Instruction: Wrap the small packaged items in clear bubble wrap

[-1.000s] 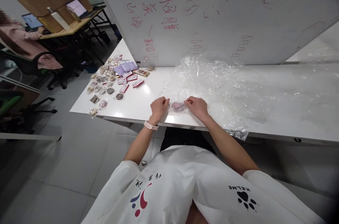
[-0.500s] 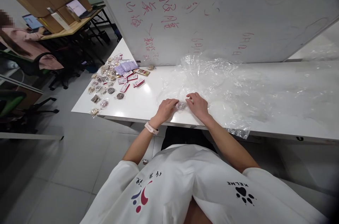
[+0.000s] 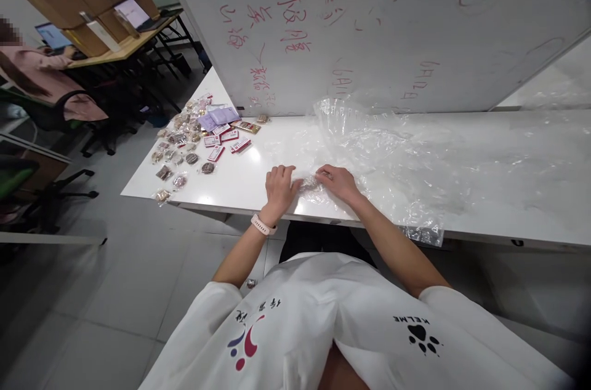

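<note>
Between my hands lies a crumpled bundle of clear plastic film (image 3: 310, 187), close to the table's front edge; what it wraps is hard to make out. My left hand (image 3: 279, 188) rests at the bundle's left side, fingers stretched forward and thumb apart, the thumb's tip touching the film. On the other side my right hand (image 3: 340, 183) has its fingers curled in and pinched on the film. A wide sheet of the same clear film (image 3: 392, 150) spreads behind and to the right of the right hand, one corner hanging over the front edge.
Several small wrapped packets (image 3: 180, 138) are scattered over the left end of the white table (image 3: 240, 187), with purple pouches (image 3: 218, 118) and red-and-white boxes (image 3: 228, 135). A whiteboard (image 3: 323, 27) stands behind. One small packet (image 3: 251, 283) lies on the floor. A person in pink (image 3: 50, 76) sits at the far left.
My left hand has moved slightly left and spread its fingers. My right hand has shifted a little left, and film now covers the small thing that showed between the hands.
</note>
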Action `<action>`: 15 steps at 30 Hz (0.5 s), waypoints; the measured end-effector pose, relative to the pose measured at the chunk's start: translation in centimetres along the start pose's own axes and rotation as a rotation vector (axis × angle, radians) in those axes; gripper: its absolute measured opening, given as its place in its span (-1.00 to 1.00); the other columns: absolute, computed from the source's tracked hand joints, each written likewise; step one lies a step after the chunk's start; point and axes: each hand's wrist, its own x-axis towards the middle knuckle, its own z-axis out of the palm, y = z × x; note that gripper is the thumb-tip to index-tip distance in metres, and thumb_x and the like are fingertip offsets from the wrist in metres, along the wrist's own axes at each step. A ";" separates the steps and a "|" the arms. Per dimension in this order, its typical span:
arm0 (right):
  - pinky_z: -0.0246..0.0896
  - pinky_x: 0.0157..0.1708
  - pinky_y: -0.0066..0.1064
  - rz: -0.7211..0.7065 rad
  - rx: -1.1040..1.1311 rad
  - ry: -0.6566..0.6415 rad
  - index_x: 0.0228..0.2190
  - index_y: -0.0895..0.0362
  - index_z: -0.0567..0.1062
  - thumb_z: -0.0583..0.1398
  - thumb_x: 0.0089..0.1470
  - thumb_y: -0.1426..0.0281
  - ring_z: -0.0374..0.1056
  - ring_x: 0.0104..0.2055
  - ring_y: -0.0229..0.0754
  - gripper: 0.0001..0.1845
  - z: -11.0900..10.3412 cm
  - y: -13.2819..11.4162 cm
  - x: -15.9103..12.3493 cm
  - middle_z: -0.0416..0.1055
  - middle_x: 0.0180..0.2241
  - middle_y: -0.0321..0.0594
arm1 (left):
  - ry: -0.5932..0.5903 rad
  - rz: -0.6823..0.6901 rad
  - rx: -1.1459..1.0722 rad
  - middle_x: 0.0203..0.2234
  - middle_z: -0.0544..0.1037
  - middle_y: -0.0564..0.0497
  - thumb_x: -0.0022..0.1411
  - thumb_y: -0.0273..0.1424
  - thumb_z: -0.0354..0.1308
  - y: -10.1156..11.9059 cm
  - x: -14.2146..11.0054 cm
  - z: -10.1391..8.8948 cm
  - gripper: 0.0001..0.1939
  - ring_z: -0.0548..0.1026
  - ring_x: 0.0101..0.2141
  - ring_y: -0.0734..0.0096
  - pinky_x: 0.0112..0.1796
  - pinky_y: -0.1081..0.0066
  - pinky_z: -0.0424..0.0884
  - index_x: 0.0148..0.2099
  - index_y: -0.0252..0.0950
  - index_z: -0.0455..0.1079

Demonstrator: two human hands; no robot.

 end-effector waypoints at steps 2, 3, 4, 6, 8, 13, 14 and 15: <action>0.16 -0.30 -0.37 0.012 -0.043 -0.001 -0.20 0.04 0.57 0.15 0.23 0.21 0.44 -0.23 -0.12 -0.75 0.1 -0.3 0.2 0.58 -0.25 -0.27 | -0.001 0.241 0.038 0.06 0.49 -0.21 0.33 -0.26 0.16 0.2 -0.7 0.4 -0.62 0.42 0.07 0.03 0.02 0.10 0.31 0.14 -0.27 0.34; 0.17 -0.28 -0.35 0.011 -0.076 0.020 -0.19 0.04 0.57 0.15 0.24 0.23 0.43 -0.23 -0.12 -0.76 0.2 -0.5 0.0 0.57 -0.24 -0.25 | -0.037 0.327 0.036 0.12 0.46 -0.20 0.33 -0.31 0.15 0.0 -1.0 0.7 -0.60 0.40 0.11 0.04 0.06 0.10 0.30 0.17 -0.26 0.32; 0.17 -0.25 -0.32 -0.006 -0.123 0.064 -0.17 0.06 0.57 0.14 0.24 0.25 0.42 -0.20 -0.09 -0.76 0.2 -0.7 -0.3 0.57 -0.22 -0.21 | -0.072 0.368 0.027 0.16 0.43 -0.19 0.33 -0.37 0.13 -0.2 -1.3 1.0 -0.58 0.39 0.13 0.06 0.06 0.11 0.30 0.21 -0.25 0.28; 0.16 -0.13 -0.22 -0.104 -0.232 0.203 -0.10 0.10 0.55 0.11 0.27 0.32 0.39 -0.10 -0.02 -0.73 0.3 -1.2 -1.1 0.54 -0.12 -0.09 | -0.118 0.329 -0.006 0.11 0.48 -0.17 0.35 -0.47 0.05 -0.9 -1.2 1.5 -0.57 0.44 0.07 0.12 0.01 0.16 0.35 0.24 -0.25 0.25; 0.08 0.03 -0.13 -0.263 -0.308 0.320 -0.05 0.13 0.54 0.07 0.31 0.33 0.33 0.01 0.03 -0.70 0.4 -1.7 -2.0 0.50 -0.02 -0.03 | -0.142 0.231 -0.060 -0.05 0.57 -0.14 0.38 -0.45 0.01 -1.6 -0.4 1.7 -0.63 0.51 -0.07 0.17 -0.09 0.22 0.38 0.20 -0.26 0.28; -0.08 0.19 -0.08 -0.403 -0.324 0.218 0.09 0.09 0.46 0.05 0.34 0.18 0.33 0.00 0.01 -0.58 0.6 -1.9 -1.5 0.53 -0.05 -0.07 | -0.255 0.066 -0.215 -0.34 0.59 -0.05 0.39 -0.19 0.06 -2.3 3.9 0.6 -0.74 0.53 -0.31 0.20 -0.29 0.32 0.34 -0.08 -0.24 0.45; -0.06 0.17 -0.07 -0.361 -0.316 0.195 0.09 0.10 0.46 0.03 0.35 0.19 0.35 -0.02 0.01 -0.58 0.6 -1.7 -0.8 0.54 -0.08 -0.06 | -0.266 0.029 -0.217 -0.38 0.57 -0.05 0.37 -0.17 0.10 -2.2 4.8 0.2 -0.74 0.52 -0.33 0.18 -0.30 0.31 0.33 -0.14 -0.25 0.46; -0.03 0.14 -0.07 -0.301 -0.300 0.177 0.07 0.10 0.48 0.01 0.36 0.22 0.36 -0.05 0.01 -0.59 0.7 -1.5 0.0 0.55 -0.12 -0.06 | -0.236 -0.008 -0.200 -0.40 0.56 -0.07 0.33 -0.18 0.15 -2.0 5.4 -0.1 -0.75 0.51 -0.32 0.15 -0.28 0.29 0.34 -0.18 -0.26 0.45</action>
